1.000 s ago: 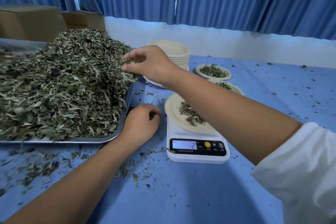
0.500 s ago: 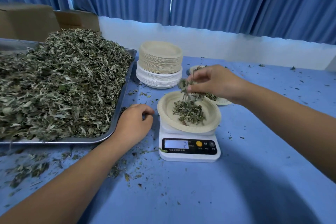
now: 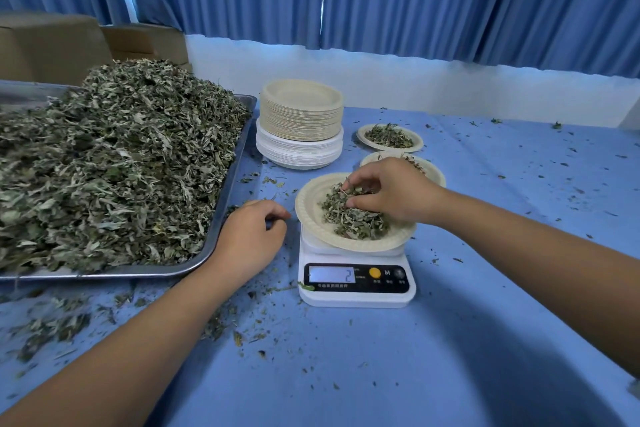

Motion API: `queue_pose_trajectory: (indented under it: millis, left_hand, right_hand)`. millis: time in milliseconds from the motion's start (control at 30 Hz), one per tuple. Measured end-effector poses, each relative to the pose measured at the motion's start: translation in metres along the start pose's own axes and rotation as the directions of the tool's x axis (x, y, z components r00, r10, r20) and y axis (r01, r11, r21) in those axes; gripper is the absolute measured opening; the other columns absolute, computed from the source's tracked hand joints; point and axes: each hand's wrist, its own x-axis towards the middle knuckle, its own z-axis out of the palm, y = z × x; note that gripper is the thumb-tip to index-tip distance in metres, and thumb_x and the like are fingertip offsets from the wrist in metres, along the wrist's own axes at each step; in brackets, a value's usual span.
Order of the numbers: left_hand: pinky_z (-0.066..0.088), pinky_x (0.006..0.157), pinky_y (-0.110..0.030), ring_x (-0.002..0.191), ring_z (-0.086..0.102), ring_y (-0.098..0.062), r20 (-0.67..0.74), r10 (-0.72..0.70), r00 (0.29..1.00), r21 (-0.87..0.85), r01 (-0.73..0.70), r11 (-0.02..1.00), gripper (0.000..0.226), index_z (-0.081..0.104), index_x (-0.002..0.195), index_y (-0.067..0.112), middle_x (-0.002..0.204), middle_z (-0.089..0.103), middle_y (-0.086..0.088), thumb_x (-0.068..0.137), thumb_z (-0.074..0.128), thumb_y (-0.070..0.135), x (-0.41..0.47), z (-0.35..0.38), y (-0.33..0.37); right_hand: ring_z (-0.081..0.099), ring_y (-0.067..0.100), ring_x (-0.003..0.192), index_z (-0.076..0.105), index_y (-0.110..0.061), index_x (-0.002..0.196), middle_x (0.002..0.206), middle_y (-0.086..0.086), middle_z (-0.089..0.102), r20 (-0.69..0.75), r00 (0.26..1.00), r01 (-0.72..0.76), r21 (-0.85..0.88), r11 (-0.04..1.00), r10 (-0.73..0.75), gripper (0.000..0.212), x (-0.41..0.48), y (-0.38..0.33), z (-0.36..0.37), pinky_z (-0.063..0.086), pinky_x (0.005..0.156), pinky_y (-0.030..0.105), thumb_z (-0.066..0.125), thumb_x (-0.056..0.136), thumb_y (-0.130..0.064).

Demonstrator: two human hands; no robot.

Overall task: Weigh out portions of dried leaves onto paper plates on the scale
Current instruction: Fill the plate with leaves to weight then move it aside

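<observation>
A white digital scale [image 3: 356, 282] stands on the blue table with a cream paper plate [image 3: 311, 215] on top. A small heap of dried leaves [image 3: 349, 218] lies in that plate. My right hand [image 3: 391, 189] is down on the heap, fingers curled and pinching leaves. My left hand [image 3: 251, 239] rests on the table between the scale and the metal tray [image 3: 221, 215], fingers loosely curled, holding nothing. The tray carries a big mound of dried leaves [image 3: 104, 163]. The scale display reads 2.
A tall stack of paper plates [image 3: 300, 121] stands behind the scale. Two filled plates [image 3: 389, 137] [image 3: 431, 172] sit to its right. Cardboard boxes [image 3: 52, 45] stand behind the tray. Leaf crumbs are scattered over the blue cloth. Blue curtains hang at the back.
My right hand went from the tray's mound over to the scale and has come down onto the plate, where the heap has grown. My left hand has stayed put.
</observation>
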Motion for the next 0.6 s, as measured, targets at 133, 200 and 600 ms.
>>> queue_pose_trajectory:
  millis: [133, 200, 600]
  left_hand:
    - [0.035, 0.082, -0.018, 0.092, 0.050, -0.004, -0.001, 0.001, 1.000, 0.003, -0.001, 1.000, 0.023, 0.068, 0.105, 0.022, 0.110, 0.061, 0.005, 0.092, 0.051, 0.013, -0.001, -0.001, 0.000]
    - [0.035, 0.082, -0.018, 0.092, 0.049, -0.004, 0.001, -0.001, 1.000, 0.006, 0.001, 1.000, 0.023, 0.068, 0.105, 0.022, 0.110, 0.061, 0.005, 0.092, 0.051, 0.013, -0.001, -0.001, 0.000]
    - [0.036, 0.082, -0.019, 0.092, 0.050, -0.004, 0.001, 0.000, 1.000, 0.000, 0.000, 1.000, 0.023, 0.068, 0.106, 0.021, 0.111, 0.061, 0.005, 0.092, 0.052, 0.012, 0.000, 0.000, 0.000]
  right_hand:
    - [0.053, -0.021, 0.077, 0.073, -0.032, 0.099, 0.082, -0.029, 0.060, 0.025, 1.000, -0.014, 0.037, 0.999, 0.013, 0.021, -0.001, -0.002, -0.003, 0.038, 0.069, -0.002, 0.077, 0.079, -0.035]
    - [0.057, -0.011, 0.082, 0.071, -0.034, 0.095, 0.086, -0.026, 0.062, 0.040, 0.999, -0.027, 0.049, 0.998, 0.025, 0.017, -0.001, -0.005, -0.007, 0.040, 0.072, 0.003, 0.076, 0.080, -0.038]
    - [0.062, 0.005, 0.099, 0.073, -0.023, 0.101, 0.099, -0.012, 0.070, -0.078, 0.996, -0.023, 0.159, 0.987, 0.036, 0.019, -0.005, -0.016, -0.023, 0.047, 0.089, 0.020, 0.072, 0.085, -0.033]
